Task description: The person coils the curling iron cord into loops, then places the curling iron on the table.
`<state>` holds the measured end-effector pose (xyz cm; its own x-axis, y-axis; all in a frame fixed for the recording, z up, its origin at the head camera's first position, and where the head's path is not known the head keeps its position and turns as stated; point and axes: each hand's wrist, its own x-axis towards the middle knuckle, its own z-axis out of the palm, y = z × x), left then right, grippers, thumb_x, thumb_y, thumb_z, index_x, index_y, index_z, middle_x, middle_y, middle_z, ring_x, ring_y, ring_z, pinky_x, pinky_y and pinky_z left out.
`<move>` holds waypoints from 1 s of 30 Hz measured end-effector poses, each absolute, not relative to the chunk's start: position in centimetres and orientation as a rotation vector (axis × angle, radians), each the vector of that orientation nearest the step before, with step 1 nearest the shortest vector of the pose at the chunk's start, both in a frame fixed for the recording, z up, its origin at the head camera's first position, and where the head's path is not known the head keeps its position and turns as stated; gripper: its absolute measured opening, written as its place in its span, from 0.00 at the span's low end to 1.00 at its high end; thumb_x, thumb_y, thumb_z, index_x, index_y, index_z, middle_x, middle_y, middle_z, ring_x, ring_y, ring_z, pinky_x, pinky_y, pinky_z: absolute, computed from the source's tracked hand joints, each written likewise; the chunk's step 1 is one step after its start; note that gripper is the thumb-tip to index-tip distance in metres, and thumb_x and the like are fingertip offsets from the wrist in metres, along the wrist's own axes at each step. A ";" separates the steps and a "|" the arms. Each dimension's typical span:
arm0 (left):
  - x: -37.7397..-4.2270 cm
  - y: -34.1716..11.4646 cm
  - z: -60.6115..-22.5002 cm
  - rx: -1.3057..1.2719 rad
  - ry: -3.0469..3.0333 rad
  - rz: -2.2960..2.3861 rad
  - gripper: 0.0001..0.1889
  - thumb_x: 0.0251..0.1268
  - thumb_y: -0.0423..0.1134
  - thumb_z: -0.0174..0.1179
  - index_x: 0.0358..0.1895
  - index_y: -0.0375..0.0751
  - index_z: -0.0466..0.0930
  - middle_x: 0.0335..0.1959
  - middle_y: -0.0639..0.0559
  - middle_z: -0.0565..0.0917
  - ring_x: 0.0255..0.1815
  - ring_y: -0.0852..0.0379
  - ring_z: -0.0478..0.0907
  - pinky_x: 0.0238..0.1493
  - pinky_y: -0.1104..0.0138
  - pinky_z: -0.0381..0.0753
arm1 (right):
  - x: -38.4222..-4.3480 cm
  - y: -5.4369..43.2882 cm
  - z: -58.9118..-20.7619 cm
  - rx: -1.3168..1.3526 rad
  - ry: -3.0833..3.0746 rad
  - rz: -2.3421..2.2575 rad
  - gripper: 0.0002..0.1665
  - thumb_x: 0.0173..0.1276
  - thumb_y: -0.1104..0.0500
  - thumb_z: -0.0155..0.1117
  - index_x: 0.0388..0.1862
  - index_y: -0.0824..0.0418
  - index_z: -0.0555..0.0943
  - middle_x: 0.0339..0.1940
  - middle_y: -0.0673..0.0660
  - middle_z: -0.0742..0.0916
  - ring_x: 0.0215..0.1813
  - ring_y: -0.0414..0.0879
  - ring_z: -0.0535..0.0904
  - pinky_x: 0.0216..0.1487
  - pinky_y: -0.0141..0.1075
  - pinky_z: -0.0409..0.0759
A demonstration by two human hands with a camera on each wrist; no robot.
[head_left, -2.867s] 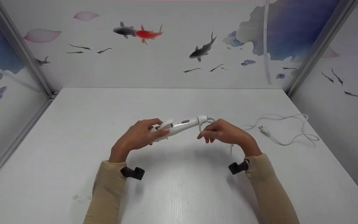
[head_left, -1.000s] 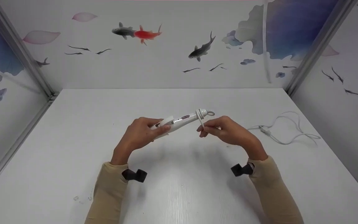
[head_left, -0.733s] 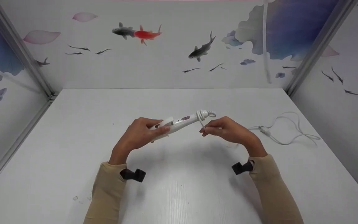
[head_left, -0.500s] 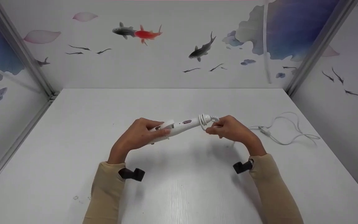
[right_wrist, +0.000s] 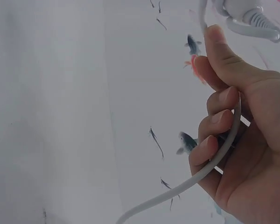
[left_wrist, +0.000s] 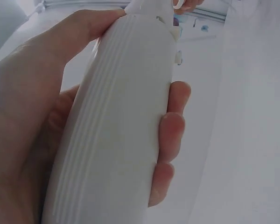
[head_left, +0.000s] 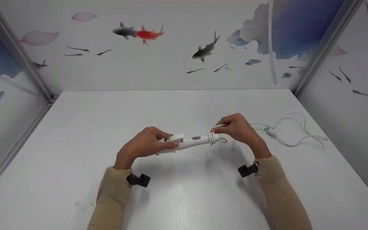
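My left hand (head_left: 147, 142) grips a white hair styling iron (head_left: 190, 142) around its wider end, above the table. The thumb lies along its near side; in the left wrist view, fingers curl around the ridged white body (left_wrist: 116, 121). A purple oval button (head_left: 196, 138) shows on the handle. Turns of white cord (head_left: 213, 139) are wrapped around the handle's right end, beside the cord's strain-relief loop (head_left: 224, 139). Just above that end, my right hand (head_left: 240, 129) pinches the cord between thumb and index finger. In the right wrist view, the cord (right_wrist: 177, 186) passes under curled fingers.
The rest of the cord (head_left: 299, 140) trails loosely across the right side of the white table (head_left: 85, 127), with its plug (head_left: 270, 132) among the loops. Printed walls (head_left: 171, 70) stand behind and at both sides. Small marks (head_left: 81, 204) show near the left sleeve.
More cord turns lie on the handle than in the earliest frame. My right hand has carried the cord from below the handle to above it. The iron has lowered and is more level.
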<state>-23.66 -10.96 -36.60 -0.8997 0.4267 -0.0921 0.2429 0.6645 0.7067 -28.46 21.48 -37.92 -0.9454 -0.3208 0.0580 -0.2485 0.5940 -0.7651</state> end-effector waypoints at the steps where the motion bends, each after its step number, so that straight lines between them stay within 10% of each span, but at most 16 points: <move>1: -23.6 -10.9 -36.7 0.536 2.628 1.054 0.28 0.62 0.59 0.66 0.61 0.48 0.83 0.48 0.50 0.88 0.36 0.57 0.80 0.36 0.66 0.78 | -28.3 21.4 -37.8 -0.493 2.724 -1.290 0.11 0.62 0.50 0.75 0.36 0.56 0.91 0.32 0.54 0.89 0.32 0.44 0.73 0.35 0.35 0.76; 30: -23.5 -11.1 -35.9 0.384 2.840 1.056 0.29 0.64 0.63 0.63 0.63 0.52 0.81 0.54 0.49 0.86 0.41 0.55 0.79 0.39 0.65 0.76 | -23.5 18.4 -33.7 -0.825 2.849 -1.085 0.12 0.77 0.56 0.58 0.43 0.57 0.88 0.29 0.53 0.87 0.35 0.47 0.80 0.37 0.37 0.77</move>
<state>-23.50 -11.13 -35.89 -0.9647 0.2634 0.0060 0.2033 0.7297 0.6529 -23.46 18.40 -33.66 -0.8633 -0.4657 0.1944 -0.4771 0.6277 -0.6152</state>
